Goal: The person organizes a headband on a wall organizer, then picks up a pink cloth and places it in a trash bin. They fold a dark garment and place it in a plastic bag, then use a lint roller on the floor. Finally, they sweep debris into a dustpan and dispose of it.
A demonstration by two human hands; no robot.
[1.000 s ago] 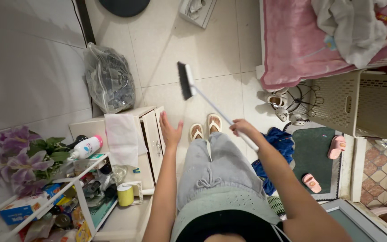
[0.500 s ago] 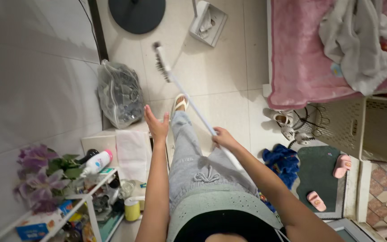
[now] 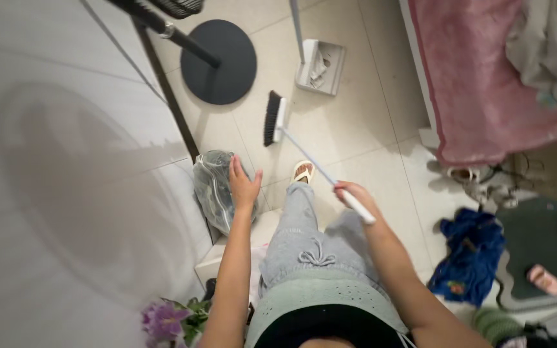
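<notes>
**Broom held in right hand over tiled floor**

Right hand (image 3: 354, 195): closed around the white handle of the broom (image 3: 304, 156), near its upper end. Handle runs diagonally up and left from the grip. Dark bristle head well out in front of the feet, over pale floor tiles (image 3: 356, 122), bristles facing left; contact with the floor cannot be told.

Left hand (image 3: 244, 186): open, fingers spread and extended, holding nothing. Placed over the upper edge of a clear plastic bag (image 3: 214, 190) of dark contents; touching or just above, cannot be told. Bag set against the wall (image 3: 66, 161), beside a white cabinet (image 3: 224, 258).

One foot in a white sandal (image 3: 303, 172) forward, just beside the handle line.

Beyond the broom head: grey dustpan (image 3: 320, 67) with crumpled scraps inside, upright handle rising from it. Left of it, round black stand base (image 3: 220, 61) with a dark pole.

Right side: pink bedcover (image 3: 478, 84), blue cloth (image 3: 472, 254) on the floor, green mat (image 3: 536, 241) with pink slippers (image 3: 546, 278). Purple flowers (image 3: 166, 320) at bottom left.
</notes>
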